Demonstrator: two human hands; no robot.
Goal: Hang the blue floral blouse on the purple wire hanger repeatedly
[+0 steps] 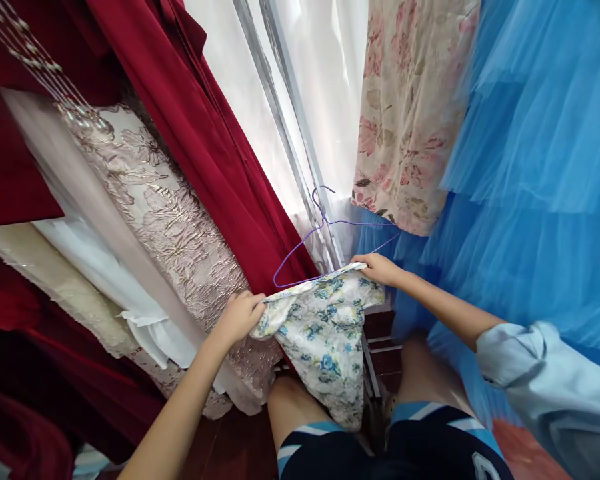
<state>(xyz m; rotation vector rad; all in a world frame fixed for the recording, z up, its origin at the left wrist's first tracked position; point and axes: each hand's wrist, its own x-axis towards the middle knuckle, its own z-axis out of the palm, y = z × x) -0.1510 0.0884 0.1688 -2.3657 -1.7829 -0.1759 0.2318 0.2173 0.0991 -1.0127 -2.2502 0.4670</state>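
Note:
A white garment with blue and yellow flowers hangs down between my hands, its top edge drawn out in a slanting line. My left hand is closed on the left end of that edge. At the right end, my right hand pinches the cloth between thumb and fingers. A thin purple hanger sits just above the edge, its hook pointing up. Its lower bar runs along the cloth and passes behind my right hand. Whether the hanger goes through the garment, I cannot tell.
Metal rack posts rise behind the hanger. On the left hang a dark red dress and a pale brocade dress. A pink-flowered dress and a blue tulle dress hang on the right. My knees are below the garment.

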